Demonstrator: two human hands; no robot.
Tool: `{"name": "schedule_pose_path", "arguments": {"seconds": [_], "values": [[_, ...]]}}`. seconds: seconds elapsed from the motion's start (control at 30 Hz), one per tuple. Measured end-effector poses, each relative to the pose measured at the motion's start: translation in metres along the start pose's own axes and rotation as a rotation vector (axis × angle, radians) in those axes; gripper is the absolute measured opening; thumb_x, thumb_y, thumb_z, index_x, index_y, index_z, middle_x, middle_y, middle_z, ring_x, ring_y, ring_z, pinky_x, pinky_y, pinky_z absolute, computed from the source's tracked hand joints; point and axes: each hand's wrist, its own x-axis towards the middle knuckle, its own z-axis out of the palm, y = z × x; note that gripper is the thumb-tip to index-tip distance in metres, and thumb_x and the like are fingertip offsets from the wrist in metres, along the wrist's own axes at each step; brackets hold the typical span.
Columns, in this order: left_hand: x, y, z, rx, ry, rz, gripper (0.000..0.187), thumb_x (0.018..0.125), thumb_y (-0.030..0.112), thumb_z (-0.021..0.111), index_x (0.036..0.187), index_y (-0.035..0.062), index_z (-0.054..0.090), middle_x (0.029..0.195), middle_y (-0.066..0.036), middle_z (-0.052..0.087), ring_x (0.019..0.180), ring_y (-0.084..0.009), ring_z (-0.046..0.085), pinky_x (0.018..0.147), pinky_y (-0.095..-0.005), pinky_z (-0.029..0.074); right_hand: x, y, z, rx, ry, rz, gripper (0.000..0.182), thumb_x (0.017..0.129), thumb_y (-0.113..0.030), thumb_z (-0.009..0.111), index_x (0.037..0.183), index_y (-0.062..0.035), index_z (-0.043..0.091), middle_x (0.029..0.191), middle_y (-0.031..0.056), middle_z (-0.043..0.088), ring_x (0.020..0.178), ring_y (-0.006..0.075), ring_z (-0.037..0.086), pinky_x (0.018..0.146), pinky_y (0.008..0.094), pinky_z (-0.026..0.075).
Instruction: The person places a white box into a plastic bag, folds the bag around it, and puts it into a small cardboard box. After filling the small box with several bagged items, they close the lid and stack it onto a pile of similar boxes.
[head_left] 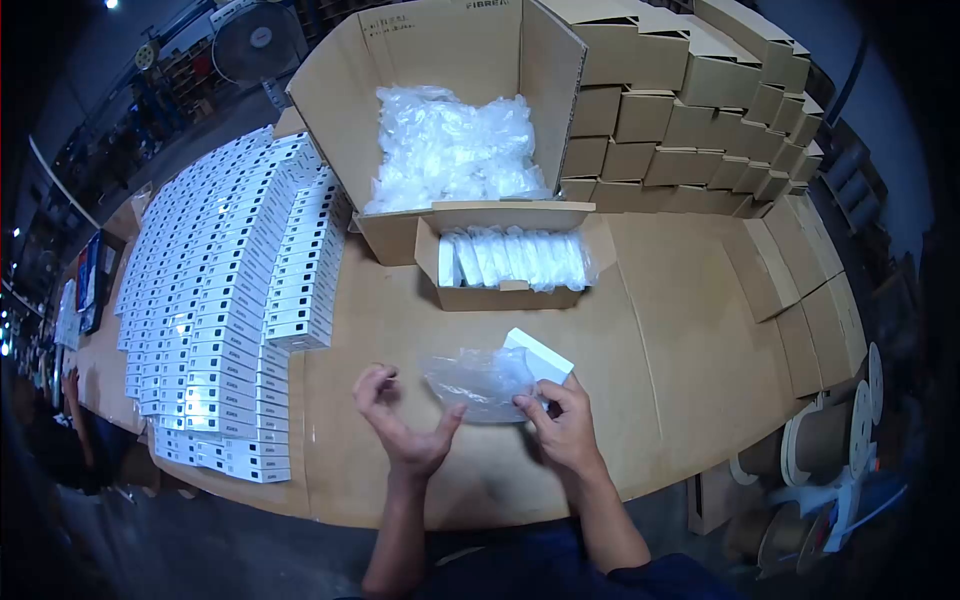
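Note:
My right hand (562,425) grips a small white box (541,354) together with a clear plastic bag (470,388), thumb and fingers closed at their near edge. The bag hangs out to the left of the box, its loose end reaching toward my left hand. My left hand (410,425) is open, thumb and fingers spread apart, just left of the bag. Beyond them stands an open carton (478,298) holding a row of plastic-wrapped white boxes (515,257).
A large open carton (450,40) full of clear plastic bags (455,145) stands behind. Stacked white boxes (215,300) cover the left side. Brown cartons (650,120) pile up at the back right, with more cartons (810,300) along the right edge. Cable spools (830,430) stand beyond the table (690,330).

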Motion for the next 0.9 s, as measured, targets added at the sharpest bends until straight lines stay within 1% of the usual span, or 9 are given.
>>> {"name": "schedule_pose_path", "arguments": {"seconds": [0.1, 0.13, 0.27, 0.37, 0.57, 0.6, 0.7, 0.73, 0.9], "values": [[0.045, 0.032, -0.012, 0.300, -0.309, 0.313, 0.065, 0.071, 0.014, 0.089, 0.127, 0.0050, 0.059, 0.122, -0.015, 0.061, 0.116, -0.0336, 0.054, 0.103, -0.0454, 0.043, -0.001, 0.004, 0.000, -0.009, 0.000, -0.057, 0.020, 0.089, -0.016, 0.083, 0.098, 0.0009, 0.077, 0.102, 0.0136, 0.063, 0.090, 0.0214, 0.062, 0.074, 0.0330, 0.050], [0.052, 0.039, -0.009, 0.249, -0.354, 0.244, 0.035, 0.068, 0.013, 0.089, 0.098, 0.0092, 0.072, 0.118, -0.013, 0.065, 0.117, -0.0368, 0.055, 0.102, -0.0490, 0.045, -0.001, 0.003, -0.001, -0.008, -0.016, -0.070, 0.019, 0.088, -0.015, 0.083, 0.097, 0.0012, 0.077, 0.102, 0.0135, 0.063, 0.090, 0.0211, 0.062, 0.074, 0.0327, 0.049], [0.059, 0.031, -0.007, 0.188, -0.433, 0.242, 0.022, 0.072, 0.015, 0.088, 0.072, 0.0099, 0.066, 0.117, -0.009, 0.067, 0.120, -0.0363, 0.055, 0.105, -0.0509, 0.045, 0.000, 0.012, 0.002, 0.047, 0.033, -0.135, 0.017, 0.089, -0.013, 0.083, 0.096, 0.0011, 0.076, 0.101, 0.0132, 0.063, 0.088, 0.0208, 0.061, 0.074, 0.0317, 0.049], [0.053, 0.021, -0.011, 0.103, -0.559, 0.373, 0.039, 0.069, 0.023, 0.095, 0.093, 0.0093, 0.067, 0.127, -0.011, 0.061, 0.124, -0.0343, 0.052, 0.109, -0.0503, 0.043, -0.003, 0.008, 0.001, -0.004, 0.043, -0.030, 0.017, 0.089, -0.013, 0.083, 0.094, 0.0015, 0.075, 0.100, 0.0110, 0.061, 0.086, 0.0193, 0.060, 0.073, 0.0305, 0.048], [0.003, -0.001, 0.004, -0.601, -0.130, -0.349, 0.120, 0.057, 0.038, 0.104, 0.147, 0.0025, 0.033, 0.145, -0.018, 0.039, 0.136, -0.0292, 0.042, 0.116, -0.0475, 0.040, -0.003, 0.011, 0.003, 0.221, 0.042, -0.118, 0.020, 0.093, -0.014, 0.079, 0.091, 0.0035, 0.071, 0.105, 0.0076, 0.057, 0.090, 0.0160, 0.056, 0.074, 0.0277, 0.046], [0.005, 0.007, 0.005, -0.659, -0.215, -0.387, 0.112, 0.061, 0.013, 0.102, 0.149, 0.0010, 0.033, 0.138, -0.015, 0.051, 0.131, -0.0274, 0.053, 0.113, -0.0436, 0.044, -0.002, 0.011, 0.002, 0.214, 0.027, -0.115, 0.020, 0.094, -0.014, 0.079, 0.091, 0.0036, 0.071, 0.105, 0.0077, 0.057, 0.092, 0.0159, 0.056, 0.075, 0.0276, 0.046], [-0.009, -0.012, 0.001, -0.714, -0.509, -0.697, 0.102, 0.070, 0.002, 0.095, 0.150, -0.0006, 0.034, 0.139, -0.015, 0.053, 0.131, -0.0245, 0.055, 0.108, -0.0396, 0.050, -0.002, 0.009, 0.003, 0.213, -0.024, -0.074, 0.019, 0.094, -0.014, 0.079, 0.092, 0.0033, 0.071, 0.107, 0.0082, 0.057, 0.097, 0.0166, 0.056, 0.080, 0.0281, 0.046], [-0.009, -0.014, 0.000, -0.690, -0.554, -0.678, 0.081, 0.080, -0.005, 0.085, 0.147, -0.0026, 0.039, 0.136, -0.014, 0.058, 0.127, -0.0216, 0.059, 0.104, -0.0368, 0.053, -0.003, 0.009, 0.003, 0.220, -0.035, -0.040, 0.020, 0.093, -0.015, 0.080, 0.095, 0.0028, 0.072, 0.108, 0.0085, 0.057, 0.100, 0.0176, 0.056, 0.083, 0.0287, 0.046], [-0.007, -0.011, 0.000, -0.700, -0.605, -0.773, 0.054, 0.090, -0.007, 0.075, 0.137, -0.0055, 0.048, 0.127, -0.014, 0.064, 0.120, -0.0206, 0.063, 0.104, -0.0355, 0.053, 0.002, 0.009, -0.004, 0.242, 0.097, -0.257, 0.052, 0.077, -0.019, 0.093, 0.120, -0.0002, 0.071, 0.121, 0.0132, 0.061, 0.119, 0.0258, 0.060, 0.101, 0.0372, 0.049]]}}
